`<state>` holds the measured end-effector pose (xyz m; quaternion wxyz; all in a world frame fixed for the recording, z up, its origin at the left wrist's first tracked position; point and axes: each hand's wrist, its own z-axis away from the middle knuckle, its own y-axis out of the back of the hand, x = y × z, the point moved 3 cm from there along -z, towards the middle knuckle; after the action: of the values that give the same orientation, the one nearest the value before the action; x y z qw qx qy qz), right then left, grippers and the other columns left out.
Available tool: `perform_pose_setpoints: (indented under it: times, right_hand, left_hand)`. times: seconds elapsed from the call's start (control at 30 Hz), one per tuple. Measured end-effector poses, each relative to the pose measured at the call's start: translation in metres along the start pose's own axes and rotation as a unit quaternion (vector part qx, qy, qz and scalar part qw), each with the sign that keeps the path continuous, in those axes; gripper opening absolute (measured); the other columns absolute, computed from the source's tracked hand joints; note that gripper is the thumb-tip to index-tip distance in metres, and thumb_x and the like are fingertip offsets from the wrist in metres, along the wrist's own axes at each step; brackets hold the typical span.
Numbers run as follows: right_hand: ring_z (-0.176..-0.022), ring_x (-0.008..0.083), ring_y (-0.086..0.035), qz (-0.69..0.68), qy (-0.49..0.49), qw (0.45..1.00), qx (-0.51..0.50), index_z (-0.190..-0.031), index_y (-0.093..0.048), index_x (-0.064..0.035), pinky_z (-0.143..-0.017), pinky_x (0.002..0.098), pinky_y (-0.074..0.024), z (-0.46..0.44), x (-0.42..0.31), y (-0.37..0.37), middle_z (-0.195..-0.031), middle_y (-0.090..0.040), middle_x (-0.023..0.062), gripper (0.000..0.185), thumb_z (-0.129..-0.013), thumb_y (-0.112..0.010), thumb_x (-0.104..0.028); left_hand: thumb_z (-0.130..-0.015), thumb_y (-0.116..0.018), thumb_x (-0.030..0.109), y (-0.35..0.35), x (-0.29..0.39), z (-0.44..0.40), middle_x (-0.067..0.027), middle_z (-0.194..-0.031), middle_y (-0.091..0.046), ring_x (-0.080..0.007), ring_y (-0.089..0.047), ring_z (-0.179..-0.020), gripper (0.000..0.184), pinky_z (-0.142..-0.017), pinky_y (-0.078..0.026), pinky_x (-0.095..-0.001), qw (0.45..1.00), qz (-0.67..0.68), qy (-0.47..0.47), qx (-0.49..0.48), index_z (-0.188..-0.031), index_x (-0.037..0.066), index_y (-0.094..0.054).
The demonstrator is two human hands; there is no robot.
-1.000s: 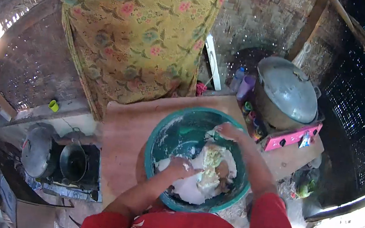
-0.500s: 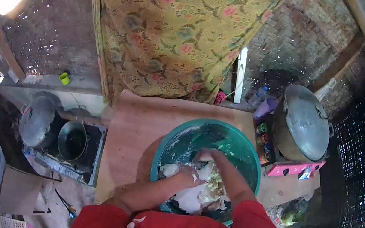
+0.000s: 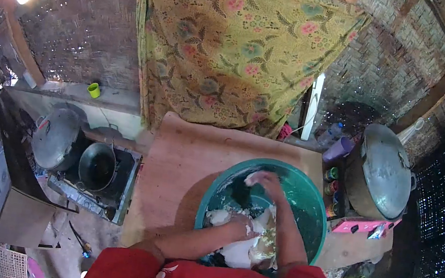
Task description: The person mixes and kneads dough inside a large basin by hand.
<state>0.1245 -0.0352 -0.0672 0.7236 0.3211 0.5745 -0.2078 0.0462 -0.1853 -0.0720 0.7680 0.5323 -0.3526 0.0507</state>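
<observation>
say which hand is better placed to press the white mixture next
Probably the left hand: it is at the white mixture, while the right hand is nearer the far rim of the green tub.

A white, floury mass (image 3: pixel 236 253) is heaped unevenly in the near half of a round, upright green basin (image 3: pixel 311 217), whose inner wall is streaked with white residue. A yellowish-green patch (image 3: pixel 265 248) is spread beside it, toward the basin's right wall.
</observation>
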Motion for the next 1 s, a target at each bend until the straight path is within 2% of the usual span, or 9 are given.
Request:
perform_pose_setpoints:
  times: [0.07,0.17,0.27,0.47,0.53,0.7,0.77,0.9,1.0]
  right_hand:
    - [-0.086,0.0199,-0.061,0.055,0.064,0.980,0.180,-0.089,-0.066,-0.0015,-0.083,0.0349,-0.0451,-0.003,0.012,0.012,-0.093,-0.066,0.0102,0.021,-0.081,-0.047,-0.007]
    - [-0.099,0.0260,-0.057,0.287,-0.100,0.953,0.004,-0.093,-0.065,-0.0038,-0.090,0.0367,-0.0413,-0.004,-0.036,-0.085,-0.104,-0.061,0.0158,0.025,-0.075,-0.051,-0.013]
    - [-0.094,0.0252,-0.059,0.214,-0.089,0.973,0.003,-0.091,-0.066,-0.0035,-0.087,0.0346,-0.0437,0.003,-0.047,-0.070,-0.099,-0.063,0.0139,0.024,-0.075,-0.051,-0.013]
    - [-0.075,0.0187,-0.062,0.030,0.058,0.942,0.329,-0.077,-0.065,-0.0038,-0.072,0.0336,-0.0485,0.006,-0.022,0.012,-0.077,-0.065,0.0100,0.021,-0.083,-0.047,-0.013]
    - [-0.074,0.0252,-0.061,0.223,0.080,0.955,0.182,-0.077,-0.064,-0.0028,-0.074,0.0371,-0.0473,-0.015,-0.010,-0.036,-0.078,-0.065,0.0117,0.021,-0.082,-0.047,-0.015]
    - [-0.082,0.0241,-0.060,0.167,0.010,0.986,-0.011,-0.084,-0.064,-0.0026,-0.079,0.0364,-0.0456,0.011,-0.065,-0.075,-0.087,-0.064,0.0143,0.022,-0.079,-0.049,-0.018]
    - [-0.084,0.0239,-0.060,0.214,-0.007,0.975,0.055,-0.086,-0.064,-0.0026,-0.080,0.0358,-0.0453,-0.010,-0.048,-0.027,-0.091,-0.063,0.0147,0.023,-0.079,-0.051,-0.019]
    - [-0.087,0.0226,-0.060,0.483,0.117,0.867,0.033,-0.092,-0.064,-0.0027,-0.081,0.0347,-0.0451,-0.018,-0.032,-0.053,-0.096,-0.063,0.0143,0.024,-0.080,-0.054,-0.021]
    - [-0.087,0.0223,-0.060,0.250,0.033,0.965,-0.074,-0.094,-0.063,-0.0031,-0.081,0.0355,-0.0452,0.030,-0.072,-0.058,-0.096,-0.064,0.0142,0.026,-0.082,-0.052,-0.024]
  left_hand:
    - [-0.071,-0.055,0.059,0.002,0.006,-0.007,-0.0106,-0.106,-0.060,-0.0334,-0.050,-0.106,0.045,-0.096,-0.022,-0.0634,0.992,-0.051,0.035,-0.109,-0.077,0.016,-0.068]
    - [-0.080,-0.044,0.052,-0.036,-0.005,-0.034,-0.0117,-0.111,-0.059,-0.0315,-0.051,-0.108,0.046,-0.095,-0.036,-0.0485,0.987,0.004,-0.140,-0.082,-0.102,0.017,-0.064]
    - [-0.083,-0.040,0.049,0.046,0.037,0.005,-0.0120,-0.119,-0.054,-0.0270,-0.051,-0.111,0.049,-0.093,-0.038,-0.0460,0.985,-0.107,-0.017,-0.132,-0.108,0.012,-0.062]
    - [-0.082,-0.037,0.055,0.034,0.025,0.000,-0.0129,-0.113,-0.057,-0.0318,-0.052,-0.107,0.054,-0.094,-0.036,-0.0452,0.977,-0.116,0.021,-0.177,-0.100,0.013,-0.065]
    - [-0.085,-0.035,0.051,0.047,0.039,0.001,-0.0127,-0.129,-0.045,-0.0335,-0.043,-0.118,0.055,-0.096,-0.027,-0.0589,0.963,-0.123,0.017,-0.239,-0.119,0.012,-0.053]
    - [-0.081,-0.041,0.041,-0.024,-0.016,-0.018,-0.0152,-0.116,-0.055,-0.0329,-0.051,-0.108,0.043,-0.094,-0.037,-0.0434,0.990,-0.039,-0.125,0.047,-0.109,0.015,-0.061]
    - [-0.083,-0.039,0.033,0.040,0.034,-0.001,-0.0155,-0.115,-0.056,-0.0294,-0.054,-0.106,0.040,-0.089,-0.041,-0.0416,0.954,-0.193,-0.041,-0.224,-0.105,0.009,-0.062]
    - [-0.082,-0.039,0.031,0.002,0.006,-0.017,-0.0176,-0.106,-0.060,-0.0297,-0.056,-0.102,0.039,-0.087,-0.043,-0.0408,0.978,-0.160,-0.070,-0.114,-0.095,0.004,-0.065]
    - [-0.083,-0.038,0.034,0.009,0.009,-0.015,-0.0178,-0.112,-0.057,-0.0306,-0.055,-0.102,0.044,-0.089,-0.042,-0.0434,0.969,-0.173,-0.061,-0.166,-0.108,0.004,-0.059]
